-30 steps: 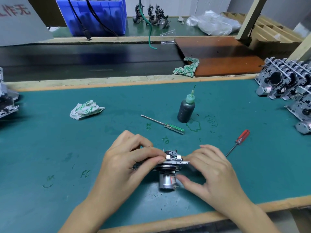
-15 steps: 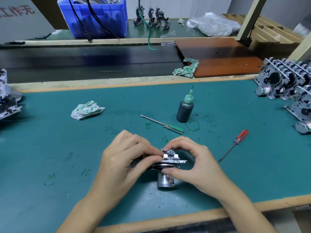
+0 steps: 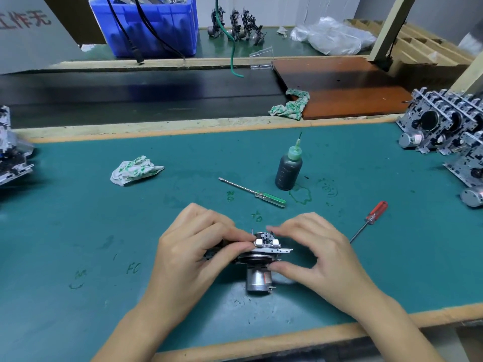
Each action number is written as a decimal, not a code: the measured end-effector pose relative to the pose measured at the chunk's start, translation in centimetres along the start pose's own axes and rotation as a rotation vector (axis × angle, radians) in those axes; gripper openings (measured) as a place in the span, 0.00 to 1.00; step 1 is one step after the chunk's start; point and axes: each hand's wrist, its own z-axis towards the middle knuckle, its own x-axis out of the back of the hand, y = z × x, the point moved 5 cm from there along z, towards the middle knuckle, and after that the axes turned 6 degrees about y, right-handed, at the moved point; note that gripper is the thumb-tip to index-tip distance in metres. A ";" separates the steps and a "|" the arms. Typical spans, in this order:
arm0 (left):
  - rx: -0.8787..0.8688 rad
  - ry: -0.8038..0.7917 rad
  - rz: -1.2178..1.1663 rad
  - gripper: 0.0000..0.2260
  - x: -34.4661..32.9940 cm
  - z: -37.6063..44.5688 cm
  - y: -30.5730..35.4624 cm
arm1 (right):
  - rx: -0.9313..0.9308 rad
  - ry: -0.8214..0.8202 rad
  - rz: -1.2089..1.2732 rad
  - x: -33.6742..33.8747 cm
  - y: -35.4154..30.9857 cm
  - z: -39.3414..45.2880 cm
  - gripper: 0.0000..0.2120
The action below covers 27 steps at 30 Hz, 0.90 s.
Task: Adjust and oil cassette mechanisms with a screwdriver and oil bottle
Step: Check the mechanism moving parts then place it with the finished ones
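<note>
Mechanism: a cassette mechanism (image 3: 264, 253) stands on the green desk (image 3: 78, 218) near the middle of its front edge, plate up, its silver motor can pointing at the front edge.
Left hand: the left hand (image 3: 193, 254) grips the mechanism's left side, fingers curled over the top and the thumb along the plate; much as it was half a second ago.
Right hand: the right hand (image 3: 318, 259) pinches the mechanism's right side, thumb under the plate by the motor, index finger arched over the top. A second ago its fingers lay flatter beside the part; since then they have curled over it.
Oil bottle: the dark bottle (image 3: 288, 172) with a green nozzle stands upright toward the desk's middle, beyond the hands, unmoved.
Green screwdriver: green screwdriver (image 3: 252, 192) lies just left of the bottle, tip pointing left, unmoved.
Red screwdriver: red screwdriver (image 3: 369, 220) lies right of the right hand, handle away from the front edge.
Rag: a crumpled rag (image 3: 136, 169) lies left of centre.
Other mechanisms: stacked mechanisms (image 3: 449, 124) sit at the right edge.
</note>
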 end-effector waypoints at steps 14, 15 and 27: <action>0.153 -0.123 -0.120 0.04 0.8 0.5 -0.2 | 0.055 0.041 -0.143 1.6 -1.4 -0.2 0.21; 0.192 -0.140 -0.146 0.04 1.2 0.5 -0.5 | 0.035 0.084 -0.048 2.3 -1.8 0.3 0.20; 0.119 -0.191 0.102 0.09 4.0 0.4 -1.4 | 0.405 -0.148 -0.294 0.8 -6.3 4.2 0.15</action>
